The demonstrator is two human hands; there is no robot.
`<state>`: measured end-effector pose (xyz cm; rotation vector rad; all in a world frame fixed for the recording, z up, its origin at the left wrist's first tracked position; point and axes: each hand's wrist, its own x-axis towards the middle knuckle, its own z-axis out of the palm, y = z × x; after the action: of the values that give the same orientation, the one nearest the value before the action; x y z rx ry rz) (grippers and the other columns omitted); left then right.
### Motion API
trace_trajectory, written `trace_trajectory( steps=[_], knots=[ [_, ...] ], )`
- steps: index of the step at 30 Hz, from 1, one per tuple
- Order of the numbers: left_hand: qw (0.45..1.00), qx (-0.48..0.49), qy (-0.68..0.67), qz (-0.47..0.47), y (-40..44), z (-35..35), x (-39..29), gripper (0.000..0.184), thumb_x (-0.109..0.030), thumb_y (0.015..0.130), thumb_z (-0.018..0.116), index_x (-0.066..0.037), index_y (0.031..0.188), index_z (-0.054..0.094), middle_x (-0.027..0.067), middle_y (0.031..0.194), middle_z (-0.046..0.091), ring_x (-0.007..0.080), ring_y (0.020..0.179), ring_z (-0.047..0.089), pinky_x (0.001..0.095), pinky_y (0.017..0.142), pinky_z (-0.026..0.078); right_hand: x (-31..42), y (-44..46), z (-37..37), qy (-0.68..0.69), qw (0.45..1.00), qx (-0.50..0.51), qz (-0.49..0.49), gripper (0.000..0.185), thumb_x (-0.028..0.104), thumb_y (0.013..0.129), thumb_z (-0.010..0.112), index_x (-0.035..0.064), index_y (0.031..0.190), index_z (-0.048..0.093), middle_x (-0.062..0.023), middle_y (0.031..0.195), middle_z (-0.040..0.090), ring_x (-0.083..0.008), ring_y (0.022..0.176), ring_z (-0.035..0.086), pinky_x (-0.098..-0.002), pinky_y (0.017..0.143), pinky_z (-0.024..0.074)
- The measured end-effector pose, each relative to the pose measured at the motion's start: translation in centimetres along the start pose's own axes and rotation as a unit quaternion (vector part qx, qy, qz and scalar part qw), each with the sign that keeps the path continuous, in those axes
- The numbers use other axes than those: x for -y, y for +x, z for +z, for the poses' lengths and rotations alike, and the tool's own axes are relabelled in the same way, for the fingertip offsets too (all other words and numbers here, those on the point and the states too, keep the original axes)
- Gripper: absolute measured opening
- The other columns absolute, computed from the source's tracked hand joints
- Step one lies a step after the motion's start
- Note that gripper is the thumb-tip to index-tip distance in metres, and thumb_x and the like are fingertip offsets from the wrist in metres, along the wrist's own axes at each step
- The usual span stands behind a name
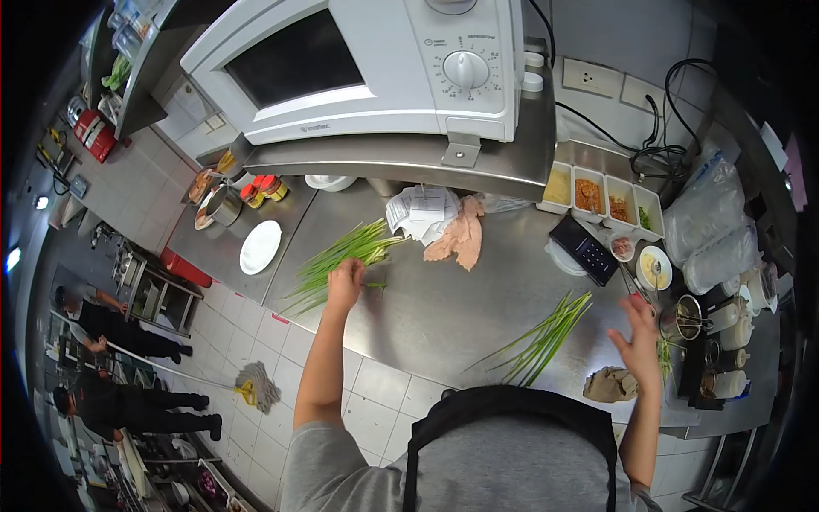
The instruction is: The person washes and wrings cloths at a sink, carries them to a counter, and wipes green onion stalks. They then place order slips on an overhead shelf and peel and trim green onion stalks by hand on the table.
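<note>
A bunch of green onions (363, 245) lies spread on the steel counter, with small cut pieces beside it. My left hand (345, 283) is at its near edge, fingers curled together on the stalks; the fingertips are partly hidden. A second, smaller bunch of green onions (546, 337) rests closer to my body, apart from both hands. To the right of it my right hand (636, 337) is raised with its fingers spread and holds nothing. Just beyond its fingertips is a metal utensil with a red part (634, 296), too small to make out fully.
A white microwave (384, 77) sits on a shelf over the counter. White containers of chopped food (589, 198), a black device with a keypad (583, 249) and a brown cloth (610, 384) are to the right. A white plate (260, 247) stands left. Two people, one holding a mop (256, 388), stand at far left.
</note>
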<state>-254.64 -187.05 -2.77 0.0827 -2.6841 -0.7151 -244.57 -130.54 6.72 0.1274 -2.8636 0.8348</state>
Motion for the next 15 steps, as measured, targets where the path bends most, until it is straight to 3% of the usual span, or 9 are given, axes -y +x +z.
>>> trace_trajectory(
  steps=[3,4,7,9,12,15],
  knots=[
    [0.948,0.051,-0.313,-0.023,0.1,-0.9,-4.7,0.012,-0.011,0.089,0.055,-0.004,0.099,0.053,0.0042,0.076,0.058,0.012,0.066,0.056,0.0254,0.06,0.045,3.7,1.8,2.2,0.21,0.968,0.074,-0.117,0.049,0.018,0.076,0.068,0.0081,0.121,0.052,-0.0113,0.121,0.048,-0.0244,0.111,0.048,-0.033,0.092,0.0384],
    [0.91,0.074,-0.407,-0.025,-0.6,-0.8,-7.6,0.014,-0.009,0.09,0.054,-0.004,0.102,0.052,0.004,0.074,0.058,0.0091,0.063,0.054,0.022,0.054,0.044,5.3,2.1,3.1,0.281,0.948,0.124,-0.087,0.046,0.017,0.078,0.067,0.0083,0.121,0.052,-0.0103,0.119,0.05,-0.0211,0.107,0.05,-0.0316,0.089,0.0405],
    [0.844,0.207,-0.492,-0.046,-4.5,-0.4,-17.2,0.017,-0.011,0.092,0.051,-0.004,0.107,0.047,0.0018,0.076,0.058,0.0088,0.065,0.054,0.0218,0.058,0.045,9.1,2.7,7.1,0.487,0.847,0.211,-0.034,0.036,0.016,0.085,0.062,0.0068,0.119,0.054,-0.0056,0.112,0.053,-0.011,0.091,0.055,-0.0235,0.075,0.0449],
    [0.801,0.27,-0.532,-0.042,-6.6,1.2,-21.0,0.018,-0.014,0.093,0.05,-0.004,0.108,0.047,0.0031,0.079,0.059,0.0098,0.066,0.055,0.0229,0.061,0.045,10.9,2.9,9.1,0.573,0.786,0.228,0.037,0.03,0.012,0.088,0.058,0.0027,0.116,0.056,-0.0038,0.105,0.056,-0.01,0.086,0.057,-0.0209,0.071,0.0442],
    [0.752,0.33,-0.569,-0.048,-8.1,3.2,-24.3,0.021,-0.02,0.094,0.048,-0.005,0.108,0.047,0.0063,0.088,0.062,0.013,0.073,0.059,0.0249,0.066,0.047,11.2,3.8,10.5,0.593,0.767,0.229,0.083,0.027,0.014,0.087,0.06,0.0008,0.11,0.06,-0.0027,0.091,0.059,-0.0077,0.074,0.056,-0.0203,0.064,0.0436],
    [0.698,0.368,-0.605,-0.106,-8.3,3.8,-25.2,0.024,-0.025,0.095,0.045,-0.006,0.11,0.048,0.0106,0.099,0.063,0.0195,0.087,0.063,0.0281,0.072,0.049,10.3,4.1,10.2,0.577,0.799,0.149,0.079,0.023,0.017,0.088,0.059,0.0015,0.104,0.063,-0.0006,0.078,0.06,-0.0066,0.068,0.054,-0.0208,0.061,0.0431]
  ],
)
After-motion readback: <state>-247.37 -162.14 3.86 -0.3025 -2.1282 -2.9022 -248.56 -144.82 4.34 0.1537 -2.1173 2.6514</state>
